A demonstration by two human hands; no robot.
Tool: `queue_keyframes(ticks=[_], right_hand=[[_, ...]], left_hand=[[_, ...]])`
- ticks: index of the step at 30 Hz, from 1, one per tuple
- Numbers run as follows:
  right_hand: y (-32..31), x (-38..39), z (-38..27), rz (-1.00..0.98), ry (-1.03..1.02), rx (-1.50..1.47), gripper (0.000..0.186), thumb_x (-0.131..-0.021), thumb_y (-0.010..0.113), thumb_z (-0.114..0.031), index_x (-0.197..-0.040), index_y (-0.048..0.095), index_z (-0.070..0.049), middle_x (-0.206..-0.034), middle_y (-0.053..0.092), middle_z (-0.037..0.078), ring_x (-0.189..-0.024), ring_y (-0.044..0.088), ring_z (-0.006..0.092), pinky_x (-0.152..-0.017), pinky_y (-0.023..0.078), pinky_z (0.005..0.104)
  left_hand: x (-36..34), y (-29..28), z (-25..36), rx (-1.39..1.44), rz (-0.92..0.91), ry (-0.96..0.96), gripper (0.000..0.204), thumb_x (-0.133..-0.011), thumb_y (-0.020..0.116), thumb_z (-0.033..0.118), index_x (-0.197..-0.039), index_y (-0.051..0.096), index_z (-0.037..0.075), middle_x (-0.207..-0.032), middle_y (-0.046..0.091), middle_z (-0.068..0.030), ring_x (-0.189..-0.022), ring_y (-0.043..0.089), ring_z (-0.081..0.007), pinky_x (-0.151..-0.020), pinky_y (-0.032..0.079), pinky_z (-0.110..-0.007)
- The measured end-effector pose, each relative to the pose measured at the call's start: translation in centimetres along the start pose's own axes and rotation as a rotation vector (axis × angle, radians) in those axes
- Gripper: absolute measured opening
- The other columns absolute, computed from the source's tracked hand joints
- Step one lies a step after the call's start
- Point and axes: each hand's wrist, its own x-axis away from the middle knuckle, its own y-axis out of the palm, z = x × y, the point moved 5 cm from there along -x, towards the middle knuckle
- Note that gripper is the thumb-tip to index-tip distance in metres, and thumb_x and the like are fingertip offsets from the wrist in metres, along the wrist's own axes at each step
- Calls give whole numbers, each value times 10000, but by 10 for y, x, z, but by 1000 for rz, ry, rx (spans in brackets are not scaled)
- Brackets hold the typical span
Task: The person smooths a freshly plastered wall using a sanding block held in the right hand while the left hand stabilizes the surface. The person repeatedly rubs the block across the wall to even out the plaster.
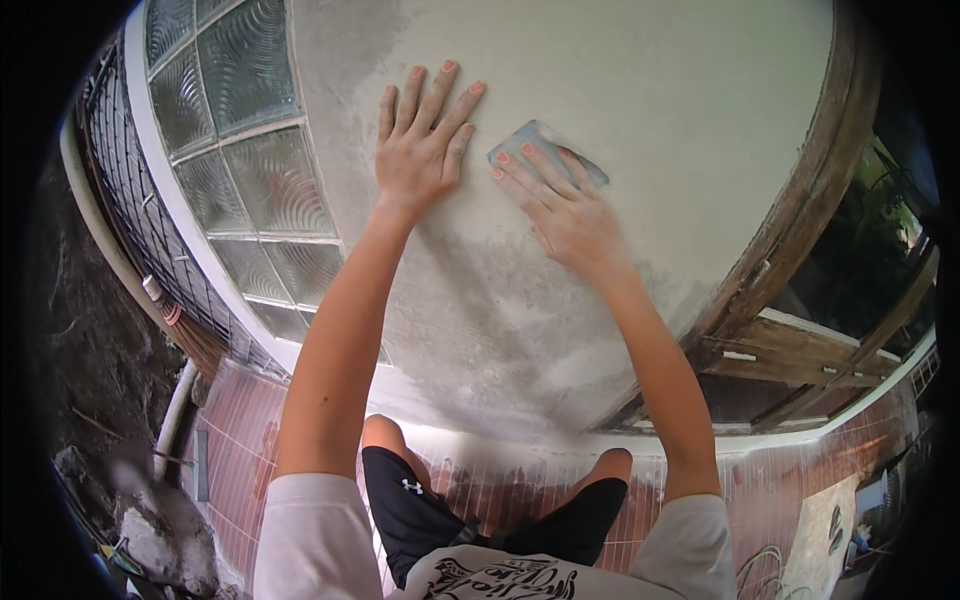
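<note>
My left hand [422,145] lies flat on the plastered wall [660,90], its fingers spread and dusty, with nothing in it. To its right, my right hand [575,215] presses a grey sheet of sandpaper [520,136] against the wall under its fingers. The sheet's upper edge and right corner show past the fingertips; the face against the wall is hidden. Pale, smooth plaster covers the upper wall around both hands. Lower down, the surface turns darker and patchy grey.
Glass blocks [275,180] border the wall at left, and a weathered wooden frame [780,230] with dark panes stands at right. A broom [185,325] leans beside a pipe at far left. Reddish tiles [235,430] cover the floor; a coiled hose [760,572] lies lower right.
</note>
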Motion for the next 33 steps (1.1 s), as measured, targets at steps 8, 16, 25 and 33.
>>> queue_keyframes(ticks=[8, 16, 25, 33], right_hand=[[-7, 18, 7, -1, 12, 107, 659, -831, 606, -74, -1463, 499, -225, -1518, 488, -68, -1429, 408, 140, -1201, 321, 437], [5, -3, -5, -9, 50, -25, 673, -831, 617, -95, -1477, 477, -222, -1550, 448, -57, -1442, 391, 170, -1189, 331, 458], [-11, 75, 5, 48, 163, 84, 603, -900, 599, -169, -1488, 469, -192, -1568, 427, -31, -1452, 378, 202, -1169, 336, 478], [-13, 41, 2, -40, 181, 24, 553, -957, 564, -219, -1495, 453, -152, -1587, 399, -12, -1463, 357, 214, -1183, 307, 488]], left_hand=[[0, -4, 1, 13, 50, 30, 481, -979, 441, 217, -1443, 564, 242, -1562, 447, -25, -1490, 324, -255, -1230, 185, -447], [2, -4, 1, 38, 34, 38, 485, -989, 429, 220, -1461, 540, 206, -1568, 437, -33, -1497, 310, -255, -1235, 159, -443], [5, -1, -1, -11, -42, 89, 515, -1012, 389, 256, -1517, 459, 180, -1615, 356, -34, -1524, 239, -256, -1240, 133, -454], [8, -2, -3, 16, -8, 80, 530, -963, 430, 238, -1488, 503, 223, -1579, 419, -8, -1504, 290, -241, -1246, 145, -440]])
